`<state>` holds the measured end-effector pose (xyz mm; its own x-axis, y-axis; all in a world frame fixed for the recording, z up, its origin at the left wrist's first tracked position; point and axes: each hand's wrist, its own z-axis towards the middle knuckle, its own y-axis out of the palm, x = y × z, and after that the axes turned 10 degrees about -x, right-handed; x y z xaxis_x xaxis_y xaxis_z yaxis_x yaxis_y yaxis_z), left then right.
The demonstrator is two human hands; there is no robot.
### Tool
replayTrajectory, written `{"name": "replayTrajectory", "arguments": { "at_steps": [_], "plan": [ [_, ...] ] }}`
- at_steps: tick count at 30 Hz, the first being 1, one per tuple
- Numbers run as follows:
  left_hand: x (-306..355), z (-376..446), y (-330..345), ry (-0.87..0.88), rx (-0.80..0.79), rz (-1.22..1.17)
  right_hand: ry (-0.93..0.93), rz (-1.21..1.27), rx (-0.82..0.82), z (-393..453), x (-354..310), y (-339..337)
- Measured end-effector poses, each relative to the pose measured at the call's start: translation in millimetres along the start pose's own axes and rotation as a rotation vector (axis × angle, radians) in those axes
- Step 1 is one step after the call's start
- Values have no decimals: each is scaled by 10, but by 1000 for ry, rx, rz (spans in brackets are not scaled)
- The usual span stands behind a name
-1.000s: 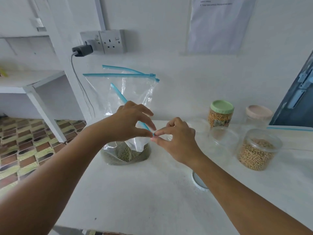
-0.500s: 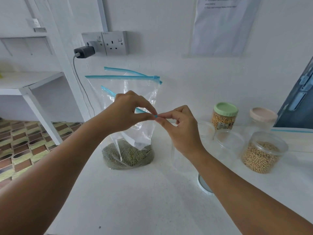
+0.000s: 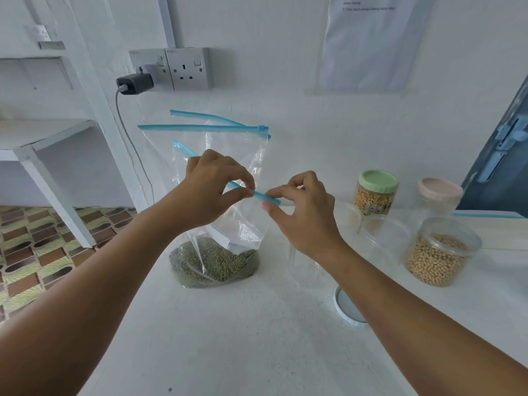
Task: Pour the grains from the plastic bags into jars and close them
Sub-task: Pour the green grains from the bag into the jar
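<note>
Head view shows us both hands raised over the table, meeting at the blue zip strip of a clear plastic bag. Our left hand has a closed grip, thumb and forefinger pinching the strip from the left. Our right hand pinches the same strip just to the right, its other fingers curled. The strip runs up and to the left behind the left hand.

Below the hands the bag hangs down to the table, where a heap of green grains sits in its bottom. Just behind stands a second, taller bag with its blue zip edges spread apart near the wall.

Under the right wrist we see an empty clear jar, partly hidden, and nearer to us a white lid lies flat on the table. To the right sits an open jar of beige beans, and beside it another empty clear jar. Farther back stand a jar with a green lid holding yellow grains and a jar with a pink lid.

On the wall are a double socket with a black charger plugged in, and a sheet of paper.
</note>
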<state>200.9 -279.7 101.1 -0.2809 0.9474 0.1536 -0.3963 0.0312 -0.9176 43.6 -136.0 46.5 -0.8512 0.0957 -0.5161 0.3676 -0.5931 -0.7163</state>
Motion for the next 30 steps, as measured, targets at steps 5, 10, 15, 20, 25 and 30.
{"name": "replayTrajectory", "arguments": {
  "at_steps": [5, 10, 15, 20, 25, 30],
  "plan": [
    [-129, -69, -52, 9, 65, 41, -7, 0, 48, 0, 73, -23],
    [-221, -112, -40, -52, 98, 20, -40, -58, 15, 46, 50, -116],
    [-175, -68, 13, -30, 79, 46, -85, -148, -103, 234, -192, -95],
    [-390, -178, -73, -91, 115, 69, -97, -135, -88, 210, -42, -111],
    [-696, -301, -187, -217, 167, 112, -40, -120, -82, 182, 195, -194],
    [-911, -393, -227, -283, 153, 104, -42, -140, -80, 192, 231, -194]
  ]
}}
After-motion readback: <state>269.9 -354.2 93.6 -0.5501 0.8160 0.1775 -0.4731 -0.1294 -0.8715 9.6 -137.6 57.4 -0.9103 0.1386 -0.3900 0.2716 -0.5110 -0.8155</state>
